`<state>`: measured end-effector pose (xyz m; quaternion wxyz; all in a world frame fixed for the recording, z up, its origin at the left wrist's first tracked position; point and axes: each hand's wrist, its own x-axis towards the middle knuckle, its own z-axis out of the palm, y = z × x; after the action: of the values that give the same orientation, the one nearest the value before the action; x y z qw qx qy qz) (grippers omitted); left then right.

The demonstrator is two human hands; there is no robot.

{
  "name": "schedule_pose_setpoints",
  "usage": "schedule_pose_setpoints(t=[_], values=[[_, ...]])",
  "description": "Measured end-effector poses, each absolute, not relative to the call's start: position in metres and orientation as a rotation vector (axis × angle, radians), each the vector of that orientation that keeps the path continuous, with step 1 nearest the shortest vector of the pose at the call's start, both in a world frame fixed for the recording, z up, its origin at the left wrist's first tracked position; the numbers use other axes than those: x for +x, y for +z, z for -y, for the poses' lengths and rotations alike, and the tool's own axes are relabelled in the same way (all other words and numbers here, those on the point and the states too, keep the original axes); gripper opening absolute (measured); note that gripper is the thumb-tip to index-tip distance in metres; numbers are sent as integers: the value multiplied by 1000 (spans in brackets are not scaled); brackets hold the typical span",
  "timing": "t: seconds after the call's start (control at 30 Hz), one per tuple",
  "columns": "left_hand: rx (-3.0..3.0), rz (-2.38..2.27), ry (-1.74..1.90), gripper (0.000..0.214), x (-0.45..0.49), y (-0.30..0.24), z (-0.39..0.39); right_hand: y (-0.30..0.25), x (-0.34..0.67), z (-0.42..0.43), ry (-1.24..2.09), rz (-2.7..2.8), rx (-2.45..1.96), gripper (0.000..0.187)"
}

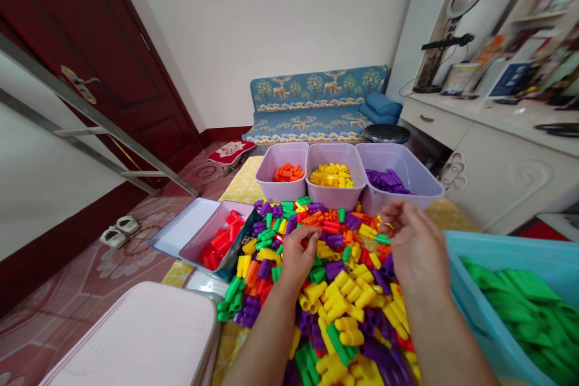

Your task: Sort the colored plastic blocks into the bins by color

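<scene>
A big heap of plastic tube-shaped building pieces (348,289) in yellow, purple, green, red and orange covers the table. My left hand (298,253) reaches over the middle of the heap, thumb and fingers pinched together; what they hold, if anything, is hidden. To the right, my right hand (414,241) is raised above the heap, just in front of the bin of purple pieces (386,181). Its fingers are loosely curled and apart, with no piece clearly seen in them.
Lilac bins hold orange pieces (289,173), yellow pieces (332,175) and the purple ones along the far side. Red pieces (221,241) fill an open box at left, beside a pale pink lid (136,332). A turquoise bin (456,259) with green pieces stands at right.
</scene>
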<state>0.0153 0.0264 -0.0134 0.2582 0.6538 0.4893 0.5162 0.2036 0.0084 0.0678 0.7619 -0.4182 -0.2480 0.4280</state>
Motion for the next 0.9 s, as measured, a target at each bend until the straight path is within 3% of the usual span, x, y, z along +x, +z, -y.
schedule_pose_setpoints(t=[0.17,0.23,0.43,0.57,0.77,0.9], values=[[1755,-1307,1373,17,14,-13,-26,73,168,11,1283,1455,-1081,22],[1736,-1297,1380,17,14,-14,-26,72,162,29,1243,1828,-1119,17],[1573,-1301,1403,22,13,-19,-29,44,172,81,907,2503,-1099,32],[1407,-1256,1447,32,11,-16,-29,20,173,71,599,2516,-1239,51],[1421,-1179,1506,37,9,-10,-27,9,180,8,199,2281,-1359,28],[1688,-1179,1410,27,9,-3,-24,1,193,-18,72,2008,-1497,40]])
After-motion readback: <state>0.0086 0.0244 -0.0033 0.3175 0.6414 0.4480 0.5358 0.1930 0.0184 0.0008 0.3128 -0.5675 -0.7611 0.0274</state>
